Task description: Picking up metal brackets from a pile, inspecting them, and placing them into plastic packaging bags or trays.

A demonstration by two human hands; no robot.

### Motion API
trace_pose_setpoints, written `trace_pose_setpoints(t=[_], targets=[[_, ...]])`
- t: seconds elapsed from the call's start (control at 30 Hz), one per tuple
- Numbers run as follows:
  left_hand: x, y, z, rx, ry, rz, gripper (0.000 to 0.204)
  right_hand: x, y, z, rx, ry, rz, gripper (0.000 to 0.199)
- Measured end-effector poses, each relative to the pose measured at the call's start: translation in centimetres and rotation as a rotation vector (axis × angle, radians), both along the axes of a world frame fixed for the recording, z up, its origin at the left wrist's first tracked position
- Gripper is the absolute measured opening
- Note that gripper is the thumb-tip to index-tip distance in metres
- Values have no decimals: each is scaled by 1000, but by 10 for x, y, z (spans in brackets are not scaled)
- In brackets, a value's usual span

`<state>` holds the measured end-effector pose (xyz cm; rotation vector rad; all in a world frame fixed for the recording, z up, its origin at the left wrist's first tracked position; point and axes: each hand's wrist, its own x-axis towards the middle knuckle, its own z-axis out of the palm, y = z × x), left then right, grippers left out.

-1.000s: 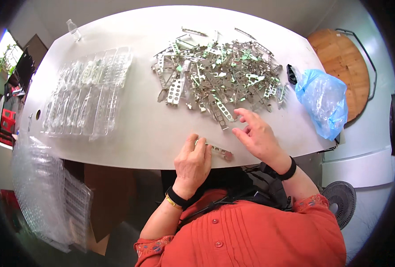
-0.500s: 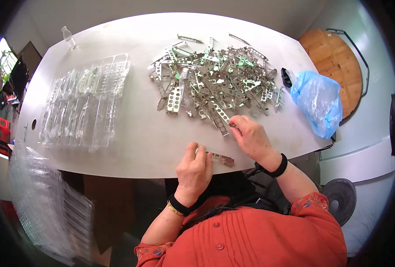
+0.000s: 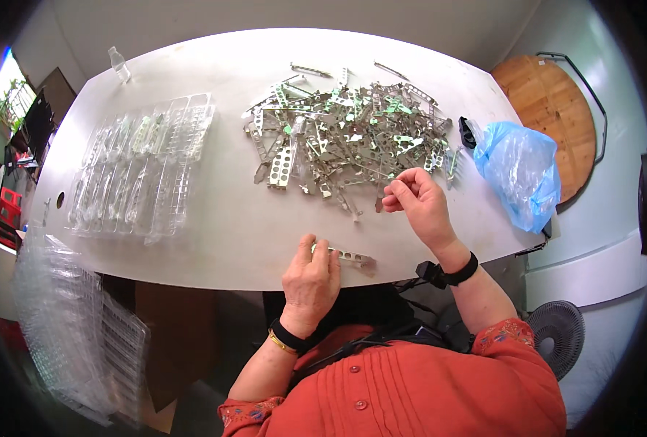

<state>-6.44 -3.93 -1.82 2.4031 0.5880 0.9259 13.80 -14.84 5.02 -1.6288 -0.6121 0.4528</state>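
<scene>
- Metal brackets in one heap (image 3: pixel 349 138), mid-tabletop (image 3: pixel 221 240); landmark for everything below. Too tangled to count, dozens at a guess.
- Left hand (image 3: pixel 310 280): at the tabletop's near edge, straight toward the person from the heap. Fingers curled down on one end of a single perforated strip (image 3: pixel 351 256), pinning it flat. Strip lies apart from the heap, probably pulled out so it can be handled alone.
- Right hand (image 3: pixel 418 200): at the heap's near-right fringe, fingers drawn together in a pinch. Looks like it grips a thin piece at the fingertips, but the piece is too small to make out.
- Clear plastic trays (image 3: pixel 145 164): left of the heap, well apart, laid flat and side by side with the compartments facing up. I count about three overlapping sheets; edges blur, so not firm.
- More clear trays (image 3: pixel 68 328): stacked off the tabletop, far left of the heap and lower. Count unreadable.
- Blue plastic bag (image 3: pixel 520 171): one, right of the heap, crumpled at the tabletop's right end.
- Small black object (image 3: pixel 470 132): one, between heap and bag. Kind unclear.
- Small clear bottle (image 3: pixel 119 64): one, upright, far-left of the heap near the far edge.
- Round wooden board (image 3: pixel 557 116): one, beyond the bag, off the tabletop.
- Fan (image 3: pixel 557 335): one, on the floor, right of the person.
</scene>
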Motion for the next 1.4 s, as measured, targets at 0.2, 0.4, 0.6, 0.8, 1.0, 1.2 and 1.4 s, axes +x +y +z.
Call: trace_pose_setpoints(t=[0.2,0.4,0.6,0.8,1.0,1.2,1.4], targets=[[1,-3,3,-38,18,12,23,7,-26,10,156,282,10,15],[2,7,10,-245,-82,-13,20,1,-64,23,187,615,137,14],[8,4,37,-578,-125,-103,19,-12,-85,24,166,848,244,12],[16,-4,69,-1300,-146,-268,19,-18,-89,18,172,994,331,13],[21,-4,66,-1418,-126,-220,17,-8,-95,13,177,1022,436,16],[32,-7,64,-1463,-140,-202,18,1,-100,10,77,789,426,21],[38,-3,66,-1495,-158,-211,16,4,-98,8,67,677,372,23]])
